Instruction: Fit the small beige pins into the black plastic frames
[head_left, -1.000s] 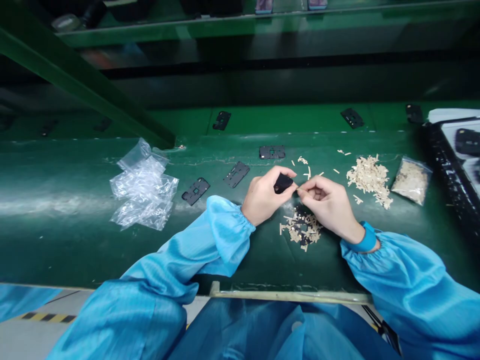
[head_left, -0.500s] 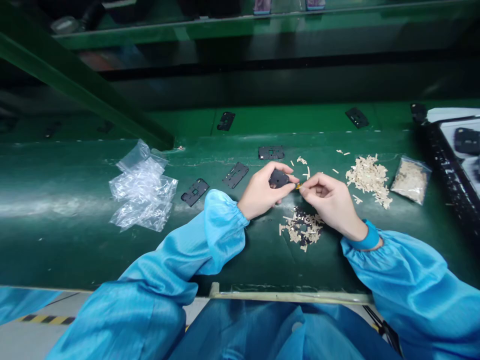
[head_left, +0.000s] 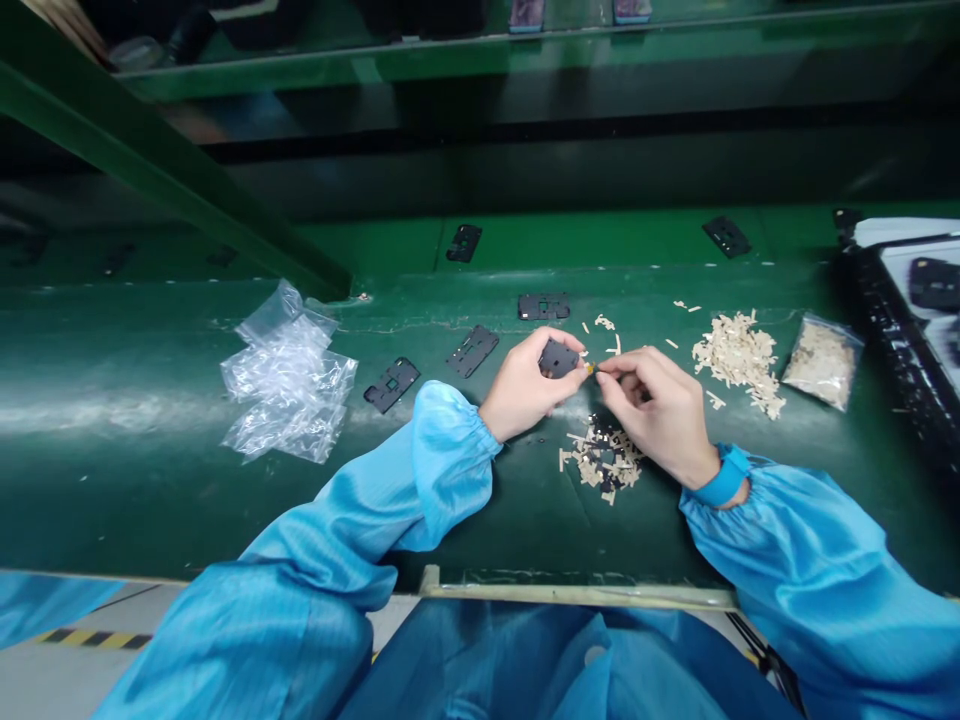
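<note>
My left hand (head_left: 529,380) is closed around a black plastic phone part (head_left: 559,358), holding it above the table. At its right end a small yellow piece (head_left: 590,369) shows beside my left fingertips. My right hand (head_left: 660,410) reaches that same end with thumb and forefinger pinched; a tiny dark bit seems to be between them, too small to name. Below the hands lies a mixed pile of small beige and black pieces (head_left: 606,460). Similar black plastic parts (head_left: 472,350) rest to the left and behind.
Clear plastic bags (head_left: 289,375) are heaped at the left. On the right are a pile of beige strips (head_left: 739,355), a filled zip bag (head_left: 823,362) and a black-edged tray (head_left: 900,330). A green post (head_left: 172,170) slants down at the back left.
My right fingertips have shifted slightly left and opened out a little from their tighter pinch. The black part in my left hand has tilted slightly.
</note>
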